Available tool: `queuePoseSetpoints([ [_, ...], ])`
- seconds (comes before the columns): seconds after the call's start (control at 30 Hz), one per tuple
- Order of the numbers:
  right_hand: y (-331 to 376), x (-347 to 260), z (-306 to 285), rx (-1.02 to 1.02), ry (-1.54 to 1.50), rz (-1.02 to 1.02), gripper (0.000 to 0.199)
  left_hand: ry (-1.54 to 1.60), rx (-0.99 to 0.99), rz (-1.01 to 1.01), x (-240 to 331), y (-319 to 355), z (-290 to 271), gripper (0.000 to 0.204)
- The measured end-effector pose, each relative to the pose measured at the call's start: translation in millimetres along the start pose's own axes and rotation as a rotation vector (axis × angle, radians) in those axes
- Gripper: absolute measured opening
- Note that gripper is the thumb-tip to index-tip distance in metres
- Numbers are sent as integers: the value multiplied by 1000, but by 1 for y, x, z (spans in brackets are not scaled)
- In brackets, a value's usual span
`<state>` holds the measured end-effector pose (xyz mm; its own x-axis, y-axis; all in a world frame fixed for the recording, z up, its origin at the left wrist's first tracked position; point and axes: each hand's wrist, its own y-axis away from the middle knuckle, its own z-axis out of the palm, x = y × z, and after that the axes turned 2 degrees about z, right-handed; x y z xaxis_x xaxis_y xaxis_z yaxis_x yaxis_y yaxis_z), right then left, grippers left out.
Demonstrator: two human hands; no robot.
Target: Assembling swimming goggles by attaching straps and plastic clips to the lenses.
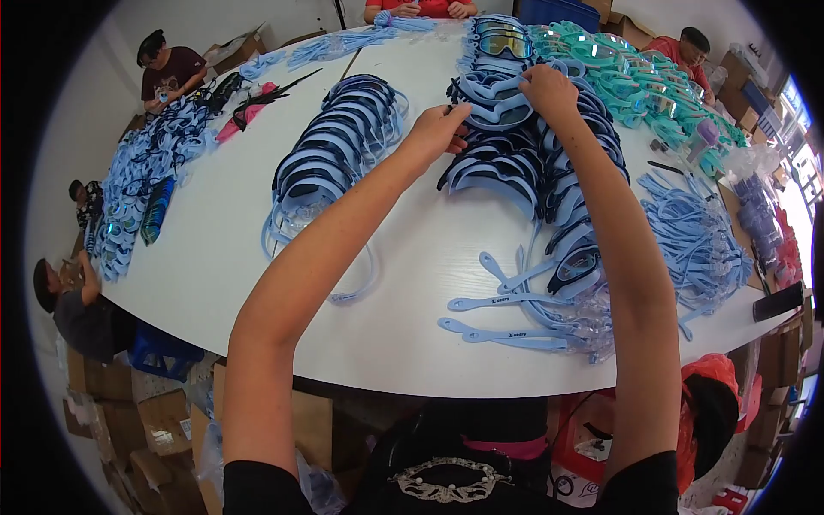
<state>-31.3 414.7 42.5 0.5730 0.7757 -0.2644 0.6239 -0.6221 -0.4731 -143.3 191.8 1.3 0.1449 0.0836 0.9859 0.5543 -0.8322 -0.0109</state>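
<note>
Over the far end of a stacked row of light-blue and black swim goggles (493, 182), I hold one pair of swim goggles (500, 116) between both hands. My left hand (439, 133) is closed at its left edge, with the thumb along the rim. At its upper right edge, my right hand (549, 88) pinches the frame with bent fingers. The goggles' lower side overlaps the row beneath, so I cannot tell whether they touch it. A second row of goggles (330, 142) with clear strap parts stands to the left of my left forearm.
Light-blue straps (515, 333) lie near the table's (403, 343) front edge, with a bigger strap pile (691, 232) to the right. Teal goggles (639, 77) fill the far right. A heap of blue goggles (142, 163) covers the left side. Several people sit around the table.
</note>
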Motion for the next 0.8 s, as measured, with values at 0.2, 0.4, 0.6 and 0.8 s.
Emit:
queuePoseSetpoints([
  [0.2,-4,4,0,22,54,36,21,125,39,23,1,-1,14,42],
  [0.4,24,-18,-29,62,-192,-58,20,238,63,87,6,32,4,48],
  [0.6,105,-67,-60,58,-451,-204,20,144,125,127,21,144,-27,48],
  [0.8,188,-96,-56,-233,-500,-164,17,157,7,-247,-2,229,-57,32],
])
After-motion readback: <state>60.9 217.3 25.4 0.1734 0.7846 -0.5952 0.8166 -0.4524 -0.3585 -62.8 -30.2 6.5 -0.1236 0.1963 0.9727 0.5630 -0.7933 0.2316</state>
